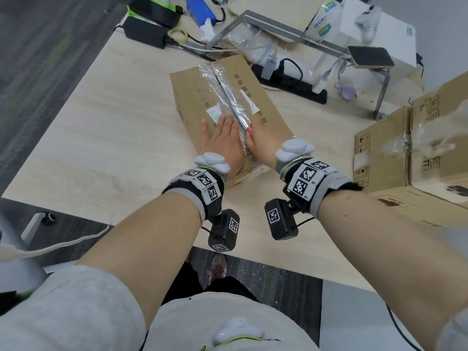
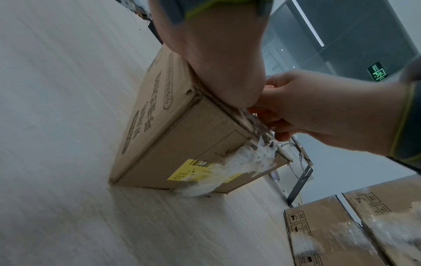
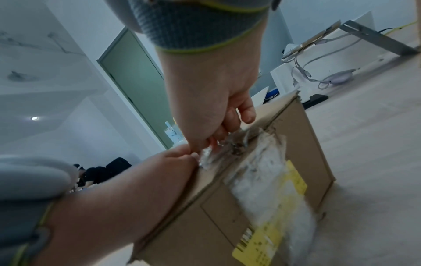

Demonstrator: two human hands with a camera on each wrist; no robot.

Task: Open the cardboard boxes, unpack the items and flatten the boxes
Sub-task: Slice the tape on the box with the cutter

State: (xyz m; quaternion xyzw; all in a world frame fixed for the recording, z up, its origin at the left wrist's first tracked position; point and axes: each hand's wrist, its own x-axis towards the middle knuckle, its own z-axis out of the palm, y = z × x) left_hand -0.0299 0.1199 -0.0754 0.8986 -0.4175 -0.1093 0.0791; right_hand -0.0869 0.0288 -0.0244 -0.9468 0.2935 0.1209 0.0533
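Cardboard box (image 1: 228,102), brown and corrugated, long and rectangular, lies on the pale wood-grain table (image 1: 101,127) with its flaps closed; contents not visible. One strip of clear, crinkled tape (image 1: 225,89) runs along the top seam and down over the near end face, where it covers part of a yellow label (image 2: 191,169). Two white labels sit on the top, one on each side of the seam.

Left hand (image 1: 222,143): flat on the top panel just left of the seam, fingers straight and together, palm pressing down. Nothing gripped.

Right hand (image 1: 260,143): just right of the seam, touching the left hand's edge. Fingers (image 3: 230,124) curled, tips digging at the tape over the seam near the box's near end; in the right wrist view they pinch a lifted bit of the tape. Thumb position cannot be told.

Count: one box under the hands; two more taped cardboard boxes (image 1: 410,145) stand side by side to the right of the right hand, also closed, with printed handling symbols on them. A flat piece of cardboard (image 1: 417,209) lies in front of those two.

Beyond the fingertips: black power strip (image 1: 291,82), grey metal stand (image 1: 304,36), cables.
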